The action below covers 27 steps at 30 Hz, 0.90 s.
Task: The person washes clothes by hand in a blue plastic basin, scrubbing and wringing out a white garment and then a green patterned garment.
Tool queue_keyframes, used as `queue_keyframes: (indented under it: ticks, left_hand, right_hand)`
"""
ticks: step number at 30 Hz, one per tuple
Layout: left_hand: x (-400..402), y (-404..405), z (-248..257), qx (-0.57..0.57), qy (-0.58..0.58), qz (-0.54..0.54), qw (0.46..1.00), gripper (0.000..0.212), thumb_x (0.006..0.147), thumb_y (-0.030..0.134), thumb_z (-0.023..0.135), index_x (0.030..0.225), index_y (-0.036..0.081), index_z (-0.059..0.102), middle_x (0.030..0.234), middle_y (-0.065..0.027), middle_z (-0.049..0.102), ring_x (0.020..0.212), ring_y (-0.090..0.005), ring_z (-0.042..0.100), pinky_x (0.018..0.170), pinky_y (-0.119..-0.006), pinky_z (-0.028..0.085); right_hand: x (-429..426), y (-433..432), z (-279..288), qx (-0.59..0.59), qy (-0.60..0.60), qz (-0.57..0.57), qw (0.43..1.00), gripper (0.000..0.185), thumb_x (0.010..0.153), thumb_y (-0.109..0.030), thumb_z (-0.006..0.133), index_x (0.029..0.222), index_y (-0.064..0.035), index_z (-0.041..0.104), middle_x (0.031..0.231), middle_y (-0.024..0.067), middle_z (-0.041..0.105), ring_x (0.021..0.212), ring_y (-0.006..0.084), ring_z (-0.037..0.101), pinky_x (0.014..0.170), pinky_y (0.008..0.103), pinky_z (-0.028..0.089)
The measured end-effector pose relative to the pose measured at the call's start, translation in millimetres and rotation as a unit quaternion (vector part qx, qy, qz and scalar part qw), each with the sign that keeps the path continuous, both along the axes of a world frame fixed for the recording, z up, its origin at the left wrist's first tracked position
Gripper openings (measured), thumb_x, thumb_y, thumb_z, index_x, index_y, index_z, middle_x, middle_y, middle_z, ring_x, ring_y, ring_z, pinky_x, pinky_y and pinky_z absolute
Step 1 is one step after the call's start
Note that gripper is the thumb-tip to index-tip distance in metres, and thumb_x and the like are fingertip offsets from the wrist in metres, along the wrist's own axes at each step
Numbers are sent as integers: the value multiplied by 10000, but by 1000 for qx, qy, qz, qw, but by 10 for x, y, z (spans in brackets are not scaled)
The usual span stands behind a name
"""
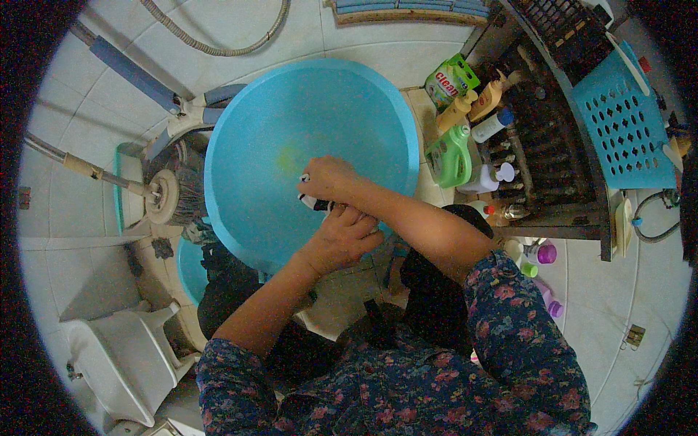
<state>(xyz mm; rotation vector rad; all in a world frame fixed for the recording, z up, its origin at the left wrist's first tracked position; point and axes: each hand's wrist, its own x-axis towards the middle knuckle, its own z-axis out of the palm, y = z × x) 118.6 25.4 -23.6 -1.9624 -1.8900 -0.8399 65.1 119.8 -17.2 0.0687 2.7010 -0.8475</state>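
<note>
A large round blue plastic basin (272, 114) stands before me, with a faint yellow-green patch at its middle. Over its near part my right hand (330, 177) is closed on a small black-and-white cloth (315, 203), a bit of which pokes out by the thumb. Just below and nearer my body, my left hand (349, 234) grips the same cloth, its fingers curled and the back of the hand facing up. The two hands are close together, and most of the cloth is hidden inside them.
Right of the basin stand a green detergent bottle (451, 158), a green packet (451, 82) and several other bottles, beside a dark rack with a blue perforated basket (627, 125). A mop (163, 196) leans at the left. A white plastic stool (122, 354) lies lower left, near dark clothes.
</note>
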Motion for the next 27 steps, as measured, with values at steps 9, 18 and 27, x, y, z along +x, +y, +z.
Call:
queue_keyframes:
  ticks: [9, 18, 27]
  left_hand:
    - [-243, -110, 202, -47, -58, 59, 995, 442, 501, 53, 567, 934, 137, 533, 1016, -127, 470, 980, -322, 437, 834, -436, 376]
    - [-755, -571, 963, 313, -767, 162, 536, 553, 593, 61, 585, 1122, 25, 427, 985, -112, 522, 895, -233, 516, 764, -327, 431]
    - [42, -1935, 1708, 286, -626, 299, 661, 573, 566, 115, 609, 1094, -26, 439, 920, -113, 532, 816, -190, 521, 712, -283, 418]
  right_hand:
    - [-161, 221, 63, -130, 0, -17, 991, 342, 662, -373, 566, 760, -46, 602, 757, 162, 594, 688, 285, 584, 642, 388, 463]
    - [-219, 123, 577, -764, -100, -194, 607, 326, 778, -486, 467, 834, -170, 520, 790, 58, 569, 728, 218, 563, 704, 391, 467]
    - [479, -1182, 1305, -751, -180, -118, 624, 373, 807, -432, 444, 954, -99, 523, 870, 84, 577, 823, 239, 566, 746, 397, 461]
